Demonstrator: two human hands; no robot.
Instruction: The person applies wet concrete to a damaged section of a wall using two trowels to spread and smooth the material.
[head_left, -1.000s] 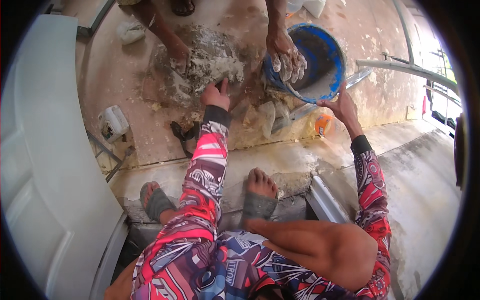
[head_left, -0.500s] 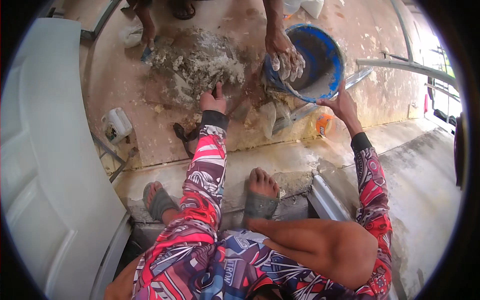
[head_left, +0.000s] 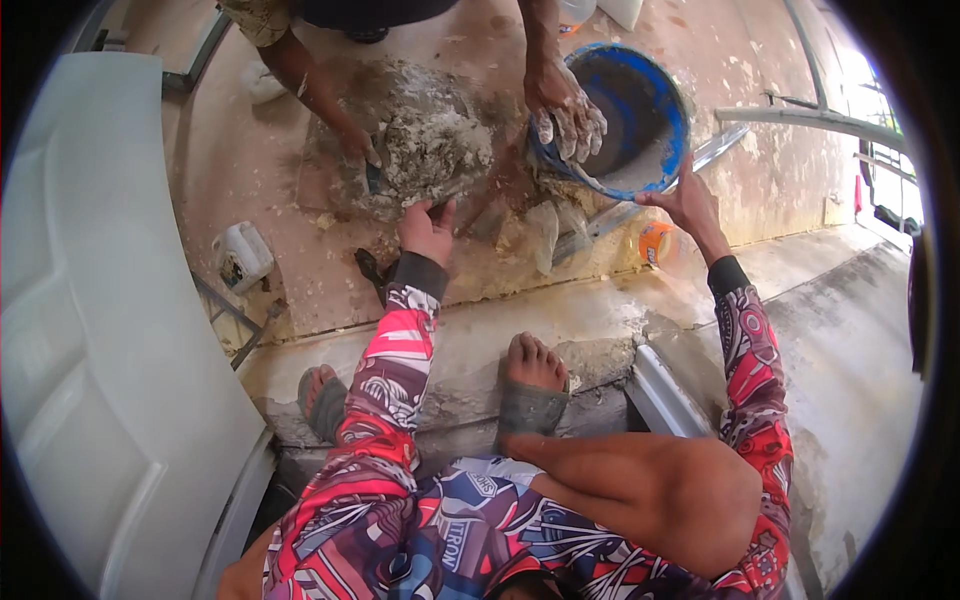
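My left hand (head_left: 427, 235) is closed at the near edge of a heap of wet grey mortar (head_left: 430, 150); what it grips, if anything, I cannot make out. On the right, my right hand (head_left: 690, 208) grips the near right rim of a tilted bucket (head_left: 672, 150), dark inside with blue on its wall and rim. A co-worker's mortar-smeared hand (head_left: 568, 110) rests at the bucket's left rim. The co-worker's other hand (head_left: 355, 145) holds a small dark-blue hand tool (head_left: 374, 180) against the heap's left side.
A dirty white plastic jug (head_left: 243, 255) stands left of the mortar. Below the bucket lie a metal bar (head_left: 600, 225), a crumpled clear bag (head_left: 543, 235) and an orange-labelled container (head_left: 655, 243). A white panelled door (head_left: 90, 300) borders the left; a step edge (head_left: 480, 310) runs before my feet.
The co-worker's tool hand has come right and nearer, from the mortar's outer left to the heap, which looks more gathered. My left hand has shifted slightly nearer to me. The bucket stays about in place.
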